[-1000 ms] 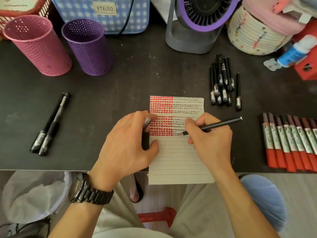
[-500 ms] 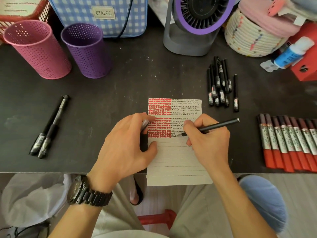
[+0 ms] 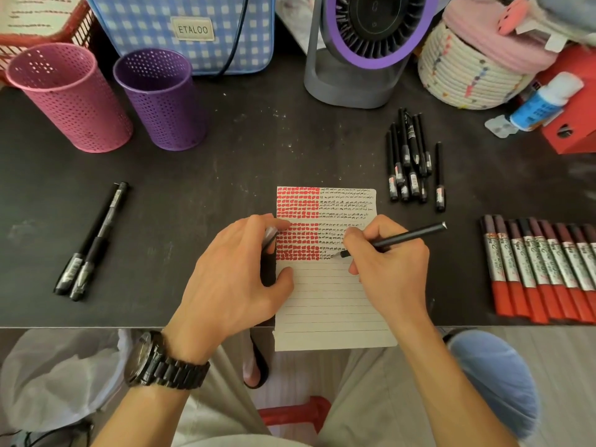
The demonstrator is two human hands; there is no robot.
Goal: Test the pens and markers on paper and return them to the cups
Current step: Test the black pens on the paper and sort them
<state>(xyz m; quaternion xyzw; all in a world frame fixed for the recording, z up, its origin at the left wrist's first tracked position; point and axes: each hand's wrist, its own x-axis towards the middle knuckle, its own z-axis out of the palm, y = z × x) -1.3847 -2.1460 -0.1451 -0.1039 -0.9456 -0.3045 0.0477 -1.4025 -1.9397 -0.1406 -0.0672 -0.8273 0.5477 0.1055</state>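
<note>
A lined paper (image 3: 332,304) lies at the desk's front edge, its upper half filled with red blocks and black scribbles. My right hand (image 3: 390,269) holds a black pen (image 3: 406,237) with its tip on the paper. My left hand (image 3: 238,279) rests on the paper's left edge and grips the pen cap (image 3: 269,237). A pink cup (image 3: 69,98) and a purple cup (image 3: 161,101) stand at the back left. Two black pens (image 3: 92,243) lie at the left. Several black pens (image 3: 411,159) lie behind the paper to the right. Red markers (image 3: 541,269) line the right side.
A grey and purple fan (image 3: 364,50) stands at the back, next to a checked bag (image 3: 193,30) and a woven basket (image 3: 467,72). A glue bottle (image 3: 541,101) and a red box (image 3: 577,124) sit at the far right. The desk edge (image 3: 96,325) runs just before my lap.
The pen tip has shifted slightly left along the lowest scribbled line. My left hand stays on the paper with the cap.
</note>
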